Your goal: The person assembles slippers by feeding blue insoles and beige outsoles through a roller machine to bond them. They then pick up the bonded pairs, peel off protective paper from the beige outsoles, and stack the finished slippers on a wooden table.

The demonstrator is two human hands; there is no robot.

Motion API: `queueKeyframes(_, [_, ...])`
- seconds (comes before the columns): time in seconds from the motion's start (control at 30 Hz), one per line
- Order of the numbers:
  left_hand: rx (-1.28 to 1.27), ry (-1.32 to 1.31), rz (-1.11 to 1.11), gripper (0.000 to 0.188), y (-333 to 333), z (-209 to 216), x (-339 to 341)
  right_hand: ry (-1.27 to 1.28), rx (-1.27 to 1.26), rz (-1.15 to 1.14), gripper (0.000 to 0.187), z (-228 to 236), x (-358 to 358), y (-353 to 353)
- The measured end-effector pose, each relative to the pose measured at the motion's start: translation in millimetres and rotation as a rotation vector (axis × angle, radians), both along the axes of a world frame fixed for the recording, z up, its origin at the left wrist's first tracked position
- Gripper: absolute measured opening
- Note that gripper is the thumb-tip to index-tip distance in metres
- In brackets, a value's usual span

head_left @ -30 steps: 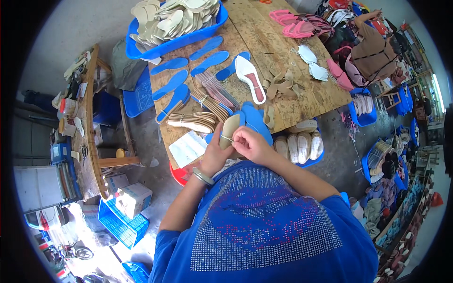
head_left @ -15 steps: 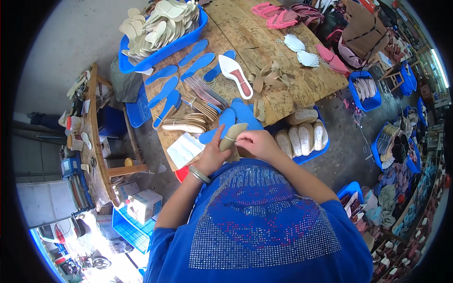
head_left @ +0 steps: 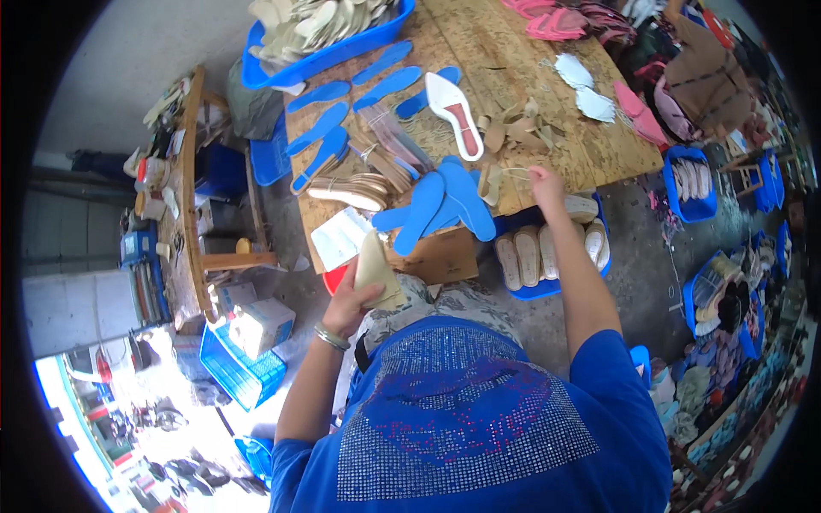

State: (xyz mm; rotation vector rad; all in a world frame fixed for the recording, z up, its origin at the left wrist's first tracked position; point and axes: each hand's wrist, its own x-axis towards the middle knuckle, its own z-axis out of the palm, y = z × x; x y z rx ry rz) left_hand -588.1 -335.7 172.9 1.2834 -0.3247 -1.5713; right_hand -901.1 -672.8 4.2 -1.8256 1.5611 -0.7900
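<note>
My left hand (head_left: pixel 346 301) is closed around a small bundle of beige insole-like pieces (head_left: pixel 373 267), held upright with the pointed end up, just off the table's near edge. Over to the right, my right hand (head_left: pixel 547 188) pinches a thin pale band (head_left: pixel 516 173), probably a rubber band, above the table's front edge. Between the hands, several blue insoles (head_left: pixel 438 205) lie overlapped at the table's edge. A white pointed sole (head_left: pixel 453 111) with a reddish middle rests beyond them. Beige strips (head_left: pixel 522 130) lie in a loose heap near my right hand.
Banded bundles of brown-edged insoles (head_left: pixel 351 190) and a white paper (head_left: pixel 340 238) sit at the left of the wooden table (head_left: pixel 590 137). A blue basin (head_left: pixel 329 56) heaped with beige pieces stands at the far left. Below the table's edge is a blue crate (head_left: pixel 547 289) of soles.
My hands have moved apart: the right swung out rightward with the thin band, which was around the beige bundle. The left drew the bundle back a little to the left. The view shifted.
</note>
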Motion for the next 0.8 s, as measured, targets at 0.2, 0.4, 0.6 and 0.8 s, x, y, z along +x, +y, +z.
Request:
queueKeyframes(0.2, [-0.059, 0.35, 0.109, 0.066, 18, 1, -6, 0.217, -0.245, 0.027, 0.048, 19, 23, -38])
queueKeyframes(0.4, [-0.044, 0.597, 0.046, 0.062, 43, -10, 8, -0.31, 0.133, 1.123, 0.061, 175, 166, 120])
queueKeyframes(0.6, [-0.146, 0.744, -0.053, 0.06, 61, -11, 43, -0.257, 0.471, 1.394, 0.035, 192, 227, 196])
queueKeyframes(0.8, [0.007, 0.792, -0.106, 0.058, 83, -44, 88, -0.453, 0.336, 1.337, 0.036, 186, 243, 246])
